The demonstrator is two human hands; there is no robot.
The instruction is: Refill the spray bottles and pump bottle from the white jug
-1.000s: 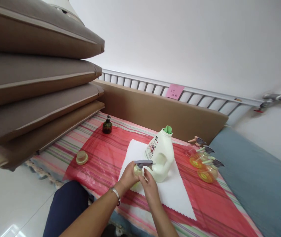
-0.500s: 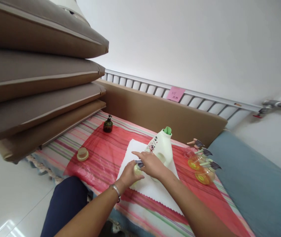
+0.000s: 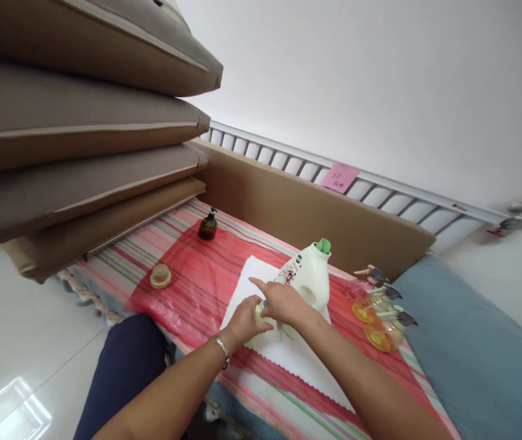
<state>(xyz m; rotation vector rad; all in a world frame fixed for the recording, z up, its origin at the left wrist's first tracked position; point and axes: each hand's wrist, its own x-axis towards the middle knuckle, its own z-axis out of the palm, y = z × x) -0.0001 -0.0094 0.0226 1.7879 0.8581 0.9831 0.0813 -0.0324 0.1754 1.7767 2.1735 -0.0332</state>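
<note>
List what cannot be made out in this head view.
- Small spray bottle: mostly hidden by left hand and right hand.
- Pink note: writing too small to read.
- White jug: label too small to read.
- Clear spray bottles: overlapping, so their count is unclear.

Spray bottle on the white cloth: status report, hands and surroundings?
Left hand grips the spray bottle. Right hand covers its top, forefinger out. White jug close behind.
</note>
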